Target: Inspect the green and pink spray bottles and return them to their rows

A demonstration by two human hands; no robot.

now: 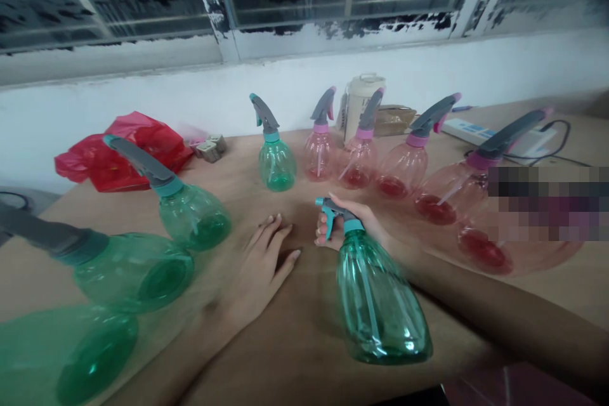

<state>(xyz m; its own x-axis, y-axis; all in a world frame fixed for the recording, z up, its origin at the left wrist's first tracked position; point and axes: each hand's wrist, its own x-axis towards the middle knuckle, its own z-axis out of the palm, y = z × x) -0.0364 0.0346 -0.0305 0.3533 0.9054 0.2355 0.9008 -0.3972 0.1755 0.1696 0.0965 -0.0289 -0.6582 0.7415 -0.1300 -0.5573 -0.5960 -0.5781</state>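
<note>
Head view: right hand (365, 212) grips a ribbed, clear-green plastic spray bottle (383, 304), left hand (259, 266) lies open on tan table (295, 336)

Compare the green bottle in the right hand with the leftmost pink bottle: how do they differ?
Colour: the green bottle has a turquoise collar and trigger; the pink bottle has pink ones.
Support: the green bottle is held in the right hand; the pink bottle stands on the table.
Aim: the green bottle's nozzle points left in the picture; the pink bottle's points up and right.
Both have see-through bodies and grey spray heads.
</note>
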